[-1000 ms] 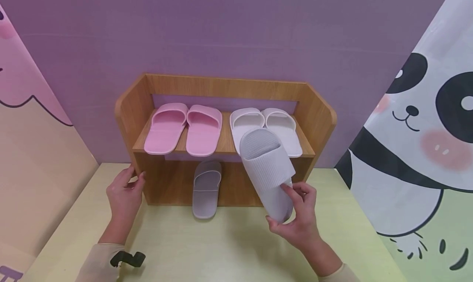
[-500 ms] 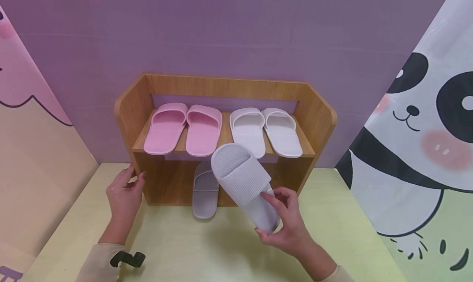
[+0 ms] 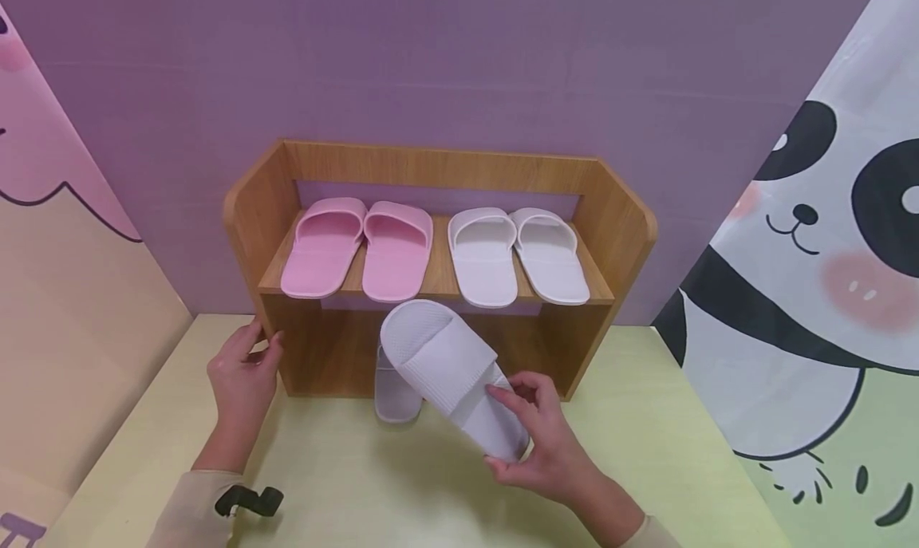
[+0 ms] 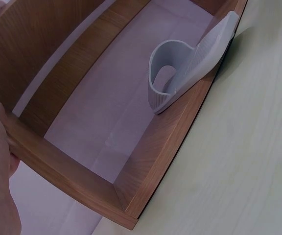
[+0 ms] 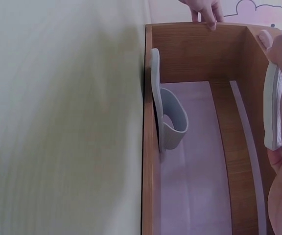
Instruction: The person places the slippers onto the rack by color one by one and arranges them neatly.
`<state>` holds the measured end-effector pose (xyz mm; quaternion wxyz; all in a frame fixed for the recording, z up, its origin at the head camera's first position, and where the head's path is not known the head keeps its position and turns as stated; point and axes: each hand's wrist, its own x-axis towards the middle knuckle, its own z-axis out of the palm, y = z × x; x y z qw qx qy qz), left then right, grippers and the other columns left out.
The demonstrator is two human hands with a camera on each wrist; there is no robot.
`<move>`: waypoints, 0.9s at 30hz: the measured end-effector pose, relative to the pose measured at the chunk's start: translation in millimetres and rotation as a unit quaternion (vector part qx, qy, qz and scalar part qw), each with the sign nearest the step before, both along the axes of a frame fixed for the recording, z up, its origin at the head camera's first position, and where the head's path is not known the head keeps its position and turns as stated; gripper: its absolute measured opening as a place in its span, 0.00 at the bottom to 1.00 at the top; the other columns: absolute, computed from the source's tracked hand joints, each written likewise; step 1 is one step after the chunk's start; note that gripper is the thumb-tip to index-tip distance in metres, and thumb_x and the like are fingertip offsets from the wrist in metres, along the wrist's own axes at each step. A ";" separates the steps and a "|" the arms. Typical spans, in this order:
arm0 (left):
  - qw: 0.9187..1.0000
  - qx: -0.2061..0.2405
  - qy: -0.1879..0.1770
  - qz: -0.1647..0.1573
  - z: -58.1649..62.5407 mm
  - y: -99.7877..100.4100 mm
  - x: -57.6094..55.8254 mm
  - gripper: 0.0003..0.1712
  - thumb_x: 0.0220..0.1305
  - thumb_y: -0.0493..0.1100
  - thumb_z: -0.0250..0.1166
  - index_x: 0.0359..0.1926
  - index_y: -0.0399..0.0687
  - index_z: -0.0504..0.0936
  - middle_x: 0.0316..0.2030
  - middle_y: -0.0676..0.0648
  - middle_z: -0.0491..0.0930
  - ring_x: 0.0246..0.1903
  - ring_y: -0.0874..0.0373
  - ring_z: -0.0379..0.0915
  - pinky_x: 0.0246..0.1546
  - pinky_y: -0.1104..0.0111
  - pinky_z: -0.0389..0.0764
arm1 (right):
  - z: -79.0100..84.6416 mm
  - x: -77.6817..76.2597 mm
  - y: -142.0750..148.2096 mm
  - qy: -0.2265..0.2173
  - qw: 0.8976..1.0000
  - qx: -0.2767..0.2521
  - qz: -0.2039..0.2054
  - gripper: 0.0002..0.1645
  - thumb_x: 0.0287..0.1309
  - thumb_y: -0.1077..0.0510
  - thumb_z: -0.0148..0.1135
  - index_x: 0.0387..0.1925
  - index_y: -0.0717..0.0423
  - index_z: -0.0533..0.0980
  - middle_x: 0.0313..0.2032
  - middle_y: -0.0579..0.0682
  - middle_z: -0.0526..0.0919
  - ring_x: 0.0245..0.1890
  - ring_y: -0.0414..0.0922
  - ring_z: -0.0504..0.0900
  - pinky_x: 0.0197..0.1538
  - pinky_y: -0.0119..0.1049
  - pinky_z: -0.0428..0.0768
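My right hand point(image 3: 542, 444) pinches a light grey slipper point(image 3: 452, 364) by its heel end, thumb on one side and fingers on the other. The slipper is held tilted in front of the wooden shoe rack point(image 3: 441, 169), toe pointing up and left. Behind it on the lower shelf is a second grey slipper point(image 3: 397, 392), partly hidden in the head view but whole in the left wrist view point(image 4: 195, 63). My left hand point(image 3: 244, 376) grips the front edge of the rack's left side panel, also visible in the left wrist view.
On the upper shelf, two pink slippers point(image 3: 325, 249) lie at the left and two white slippers point(image 3: 484, 257) at the right. The rack stands on a pale yellow table point(image 3: 323, 484) against a purple wall point(image 3: 445, 61). A panda picture point(image 3: 811, 277) covers the right wall.
My right hand has carried the grey slipper left and down, away from the white slippers and across the grey slipper on the lower shelf. My left hand has stayed on the rack.
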<state>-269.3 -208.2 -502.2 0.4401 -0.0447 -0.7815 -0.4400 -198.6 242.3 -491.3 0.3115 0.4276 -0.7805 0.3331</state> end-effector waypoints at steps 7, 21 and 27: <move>1.000 -0.006 0.003 0.001 1.8 0.4 0.4 0.23 0.68 0.27 0.75 0.63 0.40 0.89 0.50 0.39 0.91 0.48 0.55 0.87 0.44 0.87 0.79 | -0.1 1.6 -2.7 -0.024 0.999 0.021 -0.016 0.57 0.35 0.52 0.90 0.72 0.55 0.78 0.62 0.63 0.70 0.57 0.51 0.73 0.52 0.38 0.83; 1.000 -0.005 0.007 0.002 2.0 1.3 0.2 0.24 0.67 0.26 0.75 0.63 0.37 0.89 0.50 0.37 0.91 0.47 0.42 0.87 0.43 0.87 0.78 | -6.4 -3.9 -6.0 -0.044 0.997 0.035 -0.047 0.56 0.37 0.51 0.89 0.72 0.52 0.78 0.61 0.63 0.70 0.57 0.52 0.73 0.50 0.44 0.85; 1.000 -0.001 0.000 -0.002 1.5 1.0 0.6 0.24 0.68 0.27 0.75 0.64 0.38 0.88 0.50 0.37 0.91 0.48 0.42 0.88 0.44 0.88 0.77 | -9.5 -5.6 -6.9 -0.058 0.996 0.032 -0.057 0.55 0.38 0.51 0.88 0.72 0.52 0.78 0.61 0.63 0.70 0.58 0.53 0.74 0.50 0.44 0.86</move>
